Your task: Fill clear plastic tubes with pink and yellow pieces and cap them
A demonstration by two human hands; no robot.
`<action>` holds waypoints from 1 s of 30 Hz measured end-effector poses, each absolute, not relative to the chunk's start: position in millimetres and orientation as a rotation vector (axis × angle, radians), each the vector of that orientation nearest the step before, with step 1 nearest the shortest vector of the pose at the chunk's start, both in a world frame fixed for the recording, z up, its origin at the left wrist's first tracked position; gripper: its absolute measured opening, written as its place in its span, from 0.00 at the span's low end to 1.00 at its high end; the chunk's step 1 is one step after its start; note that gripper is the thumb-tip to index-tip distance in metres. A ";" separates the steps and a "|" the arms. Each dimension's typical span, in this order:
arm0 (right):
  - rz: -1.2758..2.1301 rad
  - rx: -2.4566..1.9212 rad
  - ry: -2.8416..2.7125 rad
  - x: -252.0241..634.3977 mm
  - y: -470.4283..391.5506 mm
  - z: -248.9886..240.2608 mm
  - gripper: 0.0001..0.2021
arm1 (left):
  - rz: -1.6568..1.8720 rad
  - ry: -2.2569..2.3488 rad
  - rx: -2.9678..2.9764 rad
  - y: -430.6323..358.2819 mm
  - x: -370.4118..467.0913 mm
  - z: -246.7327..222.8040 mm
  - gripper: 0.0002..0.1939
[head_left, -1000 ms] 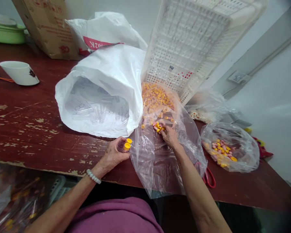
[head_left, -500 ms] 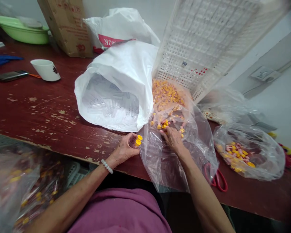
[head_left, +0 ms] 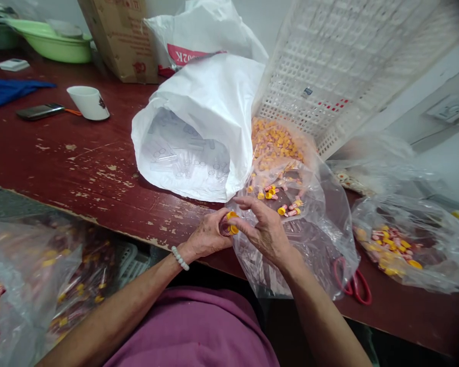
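My left hand [head_left: 208, 235], with a pale bead bracelet on its wrist, is closed around clear tubes with yellow caps [head_left: 233, 224] at the table's front edge. How many it holds is partly hidden. Over those caps is my right hand [head_left: 262, 227], its thumb at the caps and its fingers spread apart, with nothing gripped. Just beyond, yellow caps with pink-and-white stems [head_left: 283, 210] lie loose at the mouth of a clear plastic bag [head_left: 263, 265]. A white sack [head_left: 199, 86] lies open behind my hands, with clear empty tubes [head_left: 183, 163] inside.
A white plastic crate [head_left: 329, 66] leans at the back right. On the right are red-handled scissors [head_left: 354, 285] and another clear bag [head_left: 439, 260] with capped pieces. A white cup [head_left: 87, 102] and a phone [head_left: 40, 111] stand left. Filled bags [head_left: 26, 300] sit below the table edge.
My right hand has left the loose caps and moved left to the tubes in my left hand, its fingers now spread. The camera view has shifted slightly left.
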State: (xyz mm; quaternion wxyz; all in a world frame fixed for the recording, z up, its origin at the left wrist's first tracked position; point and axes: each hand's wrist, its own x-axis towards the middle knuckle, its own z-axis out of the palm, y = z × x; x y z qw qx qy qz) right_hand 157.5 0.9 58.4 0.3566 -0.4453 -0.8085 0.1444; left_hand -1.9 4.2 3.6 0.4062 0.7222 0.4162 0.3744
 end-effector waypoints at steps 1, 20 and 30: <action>0.342 -1.149 -2.062 158.9 1.1 58.8 0.09 | 0.941 1.057 1.808 4.4 -2.2 3.4 0.08; -0.131 -2.072 -2.338 274.3 49.9 12.8 0.18 | 0.965 1.043 1.431 20.5 -6.1 -2.6 0.13; 0.505 -1.445 -1.651 209.3 24.5 26.6 0.15 | 0.946 0.937 1.420 16.6 4.6 -11.6 0.14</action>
